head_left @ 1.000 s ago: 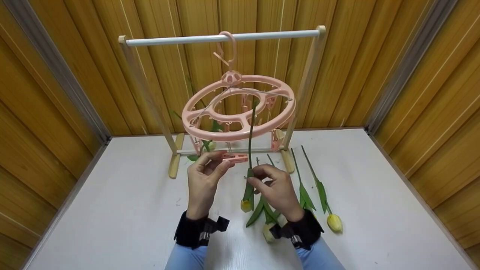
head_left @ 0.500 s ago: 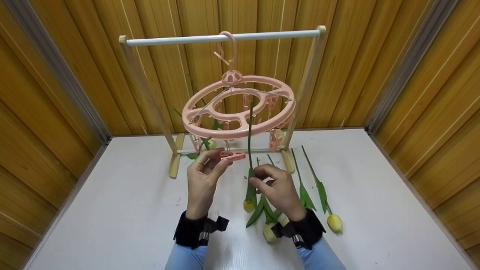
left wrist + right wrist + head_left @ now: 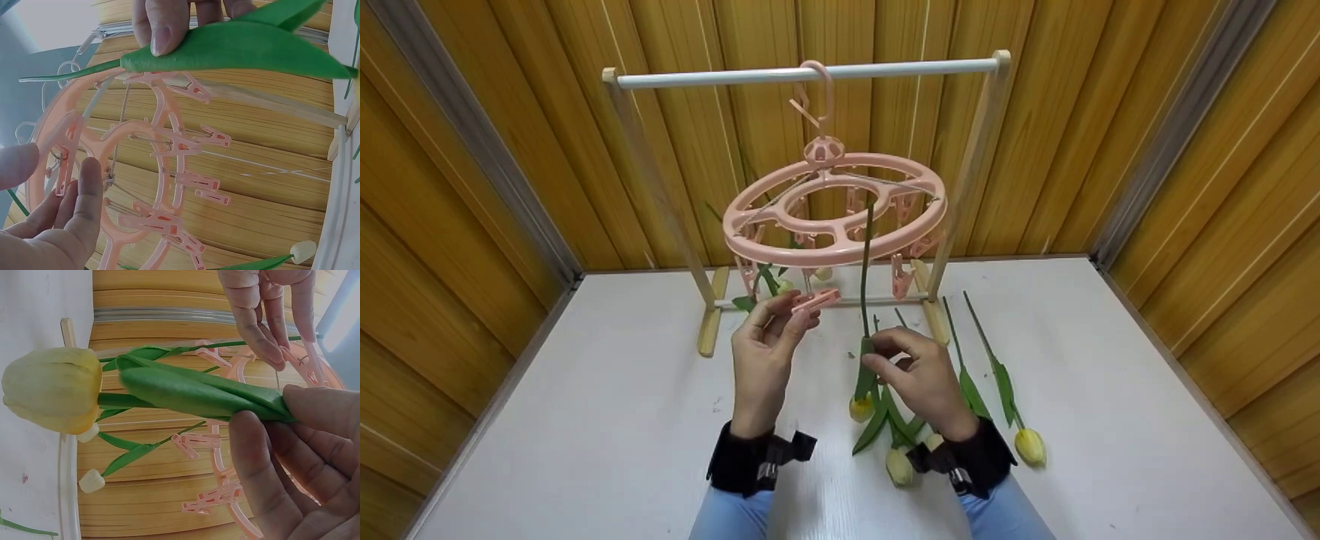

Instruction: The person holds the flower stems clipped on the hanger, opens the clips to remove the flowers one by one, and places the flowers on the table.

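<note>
In the head view my left hand point(image 3: 765, 341) holds a pink clothespin point(image 3: 819, 301) between thumb and fingers, its free end tipped up to the right. That clothespin hangs from a round pink clip hanger point(image 3: 825, 257). To its right, my right hand point(image 3: 919, 379) pinches an upside-down yellow tulip point(image 3: 861, 409) by leaf and stem. The tulip's bare stem points upward past the hanger's front rim, apart from the clothespin. From the right wrist view, thumb and fingers grip the green leaf point(image 3: 185, 391) beneath the pale yellow bloom point(image 3: 53, 391).
The hanger hooks over the white bar point(image 3: 697, 78) of a wooden stand. Other tulips hang from clips at its back left. Several more lie on the white table point(image 3: 607, 420), including a yellow tulip point(image 3: 1030, 448) at the right. Panelled walls enclose the table.
My left hand has drawn slightly left and up, tilting the clothespin's free end upward and away from the stem. The hanger's front has risen. The right hand with the tulip has shifted slightly right.
</note>
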Available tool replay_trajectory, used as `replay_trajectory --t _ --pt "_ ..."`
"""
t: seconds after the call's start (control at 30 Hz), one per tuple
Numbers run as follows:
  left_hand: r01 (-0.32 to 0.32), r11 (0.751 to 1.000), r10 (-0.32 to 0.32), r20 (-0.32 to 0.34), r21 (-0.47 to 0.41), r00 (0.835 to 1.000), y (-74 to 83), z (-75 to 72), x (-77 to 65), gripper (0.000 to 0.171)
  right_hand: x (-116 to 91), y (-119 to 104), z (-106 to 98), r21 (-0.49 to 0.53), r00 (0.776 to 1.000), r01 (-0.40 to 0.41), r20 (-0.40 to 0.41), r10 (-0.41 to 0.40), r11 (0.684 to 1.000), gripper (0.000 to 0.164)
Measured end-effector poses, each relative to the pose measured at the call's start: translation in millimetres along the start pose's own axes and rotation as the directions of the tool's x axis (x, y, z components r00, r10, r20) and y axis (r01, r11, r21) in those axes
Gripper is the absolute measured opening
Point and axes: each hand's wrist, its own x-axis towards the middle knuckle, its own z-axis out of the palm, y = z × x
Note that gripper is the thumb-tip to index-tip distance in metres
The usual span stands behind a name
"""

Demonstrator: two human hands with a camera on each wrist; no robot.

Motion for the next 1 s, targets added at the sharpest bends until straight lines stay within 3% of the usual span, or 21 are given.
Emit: replay_trajectory --t 0.5,1.0 --pt "0.022 0.998 -0.019 -0.057 0.059 0.998 -2.5 -1.8 3.1 0.036 1.8 0.8 -10.1 0.020 1.000 0.001 -0.014 -0.001 1.000 0.017" --pt "0.032 0.999 -0.031 -0.037 0.042 0.999 -3.7 -10.4 9.0 0.042 3.8 3.6 -25.2 0.052 0.995 -0.087 -0.042 0.089 0.995 0.016"
